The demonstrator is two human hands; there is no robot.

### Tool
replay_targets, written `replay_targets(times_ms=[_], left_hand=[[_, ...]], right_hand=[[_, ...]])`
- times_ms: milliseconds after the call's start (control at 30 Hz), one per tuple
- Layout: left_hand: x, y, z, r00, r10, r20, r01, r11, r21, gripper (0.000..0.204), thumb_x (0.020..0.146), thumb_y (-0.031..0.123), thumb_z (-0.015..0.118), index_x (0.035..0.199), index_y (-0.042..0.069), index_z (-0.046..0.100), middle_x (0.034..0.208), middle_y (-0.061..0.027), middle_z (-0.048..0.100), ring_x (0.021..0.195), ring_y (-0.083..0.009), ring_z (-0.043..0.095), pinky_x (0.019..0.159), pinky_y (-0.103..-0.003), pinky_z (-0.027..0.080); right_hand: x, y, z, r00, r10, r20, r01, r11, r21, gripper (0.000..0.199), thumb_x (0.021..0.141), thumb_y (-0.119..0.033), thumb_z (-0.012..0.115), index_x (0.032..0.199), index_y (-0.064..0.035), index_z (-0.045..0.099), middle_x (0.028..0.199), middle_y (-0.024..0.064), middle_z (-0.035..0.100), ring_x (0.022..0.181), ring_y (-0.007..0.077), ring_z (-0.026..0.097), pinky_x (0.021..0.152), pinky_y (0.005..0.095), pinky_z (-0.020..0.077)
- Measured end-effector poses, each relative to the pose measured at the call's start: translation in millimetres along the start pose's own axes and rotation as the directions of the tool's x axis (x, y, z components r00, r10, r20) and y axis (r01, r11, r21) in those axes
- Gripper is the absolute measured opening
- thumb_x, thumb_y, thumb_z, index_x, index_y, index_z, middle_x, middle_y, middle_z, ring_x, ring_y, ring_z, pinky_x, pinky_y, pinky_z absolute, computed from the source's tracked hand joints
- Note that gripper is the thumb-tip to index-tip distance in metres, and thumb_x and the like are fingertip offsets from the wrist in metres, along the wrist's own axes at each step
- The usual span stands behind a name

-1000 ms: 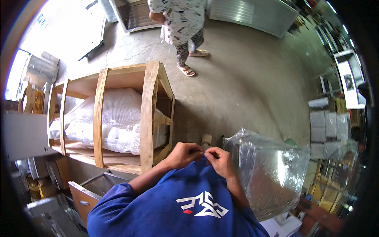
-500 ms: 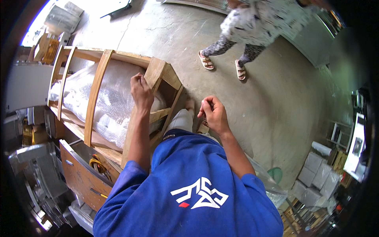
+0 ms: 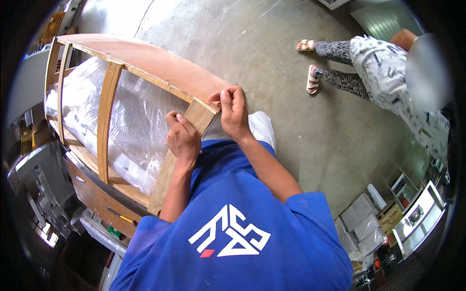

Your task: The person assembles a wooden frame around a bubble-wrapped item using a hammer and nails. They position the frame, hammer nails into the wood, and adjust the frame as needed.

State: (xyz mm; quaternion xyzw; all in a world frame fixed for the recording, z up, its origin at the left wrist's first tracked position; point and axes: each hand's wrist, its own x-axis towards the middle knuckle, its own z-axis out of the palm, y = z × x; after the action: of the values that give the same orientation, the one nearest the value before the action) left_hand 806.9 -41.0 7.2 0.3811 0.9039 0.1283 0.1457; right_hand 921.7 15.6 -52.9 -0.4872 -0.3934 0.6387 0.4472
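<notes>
In front of me stands a wooden crate (image 3: 108, 114) of pale slats, tilted in the view, with a bubble-wrapped bundle (image 3: 141, 111) inside. A reddish-brown panel (image 3: 150, 60) lies along its far side. My left hand (image 3: 183, 138) is closed beside the crate's near end board (image 3: 201, 115), thumb pressed against curled fingers; anything inside it is hidden. At the crate's near far-side corner, my right hand (image 3: 234, 114) is closed in a pinch by the end of the panel. What it grips, if anything, I cannot make out.
Another person (image 3: 383, 77) in patterned clothes and sandals stands on the concrete floor (image 3: 286, 131) at right. An orange-brown cabinet (image 3: 97, 194) with a yellow-handled tool (image 3: 121, 216) is at lower left. Wrapped boxes (image 3: 361, 220) are stacked at lower right.
Both hands have come to the crate's near end, the right one now at its corner. The reddish-brown panel now shows along the crate's far side. The other person has shifted right and turned.
</notes>
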Motion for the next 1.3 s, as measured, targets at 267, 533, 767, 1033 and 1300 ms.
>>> replay_targets(times_ms=[267,533,767,1033,1300], left_hand=[[4,-6,8,0.991,-0.100,-0.088,0.100,0.995,-0.007,0.026,0.107,0.027,0.038,0.113,0.006,0.052,0.077,-0.0250,0.064,0.071,-0.0480,0.064,0.065,-0.055,0.045],[-2,-7,11,0.985,-0.089,-0.149,0.073,0.991,-0.114,0.016,0.106,0.019,0.044,0.111,0.006,0.052,0.082,-0.0176,0.070,0.074,-0.0394,0.069,0.066,-0.049,0.050],[-12,-23,25,0.937,-0.033,-0.349,-0.041,0.979,-0.202,0.007,0.101,0.012,0.056,0.102,0.006,0.058,0.091,-0.0140,0.064,0.081,-0.0352,0.065,0.071,-0.047,0.051],[-19,-38,7,0.709,0.031,-0.705,-0.408,0.833,-0.373,0.010,0.092,0.004,0.065,0.100,0.004,0.058,0.096,-0.0139,0.060,0.090,-0.0343,0.060,0.081,-0.044,0.050],[-148,-209,-88,0.601,-0.364,-0.711,-0.101,0.849,-0.519,0.015,0.093,0.004,0.069,0.107,0.007,0.068,0.100,-0.0126,0.064,0.095,-0.0308,0.063,0.081,-0.040,0.052]], right_hand=[[13,4,2,0.989,0.132,0.062,-0.130,0.991,-0.037,0.016,0.109,-0.018,0.049,0.108,-0.0023,0.049,0.091,0.0099,0.069,0.085,0.0155,0.069,0.077,0.0300,0.0557],[34,-40,-20,0.777,-0.318,0.544,0.501,0.835,-0.227,0.010,0.094,-0.004,0.069,0.100,-0.0009,0.062,0.100,0.0151,0.069,0.091,0.0307,0.070,0.078,0.0377,0.0567],[32,-49,-15,0.625,-0.230,0.746,0.703,0.582,-0.409,0.010,0.091,-0.001,0.063,0.100,-0.0011,0.060,0.098,0.0181,0.065,0.092,0.0369,0.066,0.080,0.0438,0.0562],[24,-61,-9,0.470,-0.195,0.861,0.879,0.188,-0.438,0.005,0.098,-0.002,0.055,0.101,-0.0034,0.057,0.097,0.0208,0.062,0.085,0.0429,0.064,0.069,0.0504,0.0530],[23,-85,9,0.579,-0.150,0.802,0.811,0.003,-0.585,0.015,0.104,-0.013,0.057,0.105,0.0011,0.061,0.101,0.0228,0.063,0.090,0.0430,0.063,0.079,0.0470,0.0511]])
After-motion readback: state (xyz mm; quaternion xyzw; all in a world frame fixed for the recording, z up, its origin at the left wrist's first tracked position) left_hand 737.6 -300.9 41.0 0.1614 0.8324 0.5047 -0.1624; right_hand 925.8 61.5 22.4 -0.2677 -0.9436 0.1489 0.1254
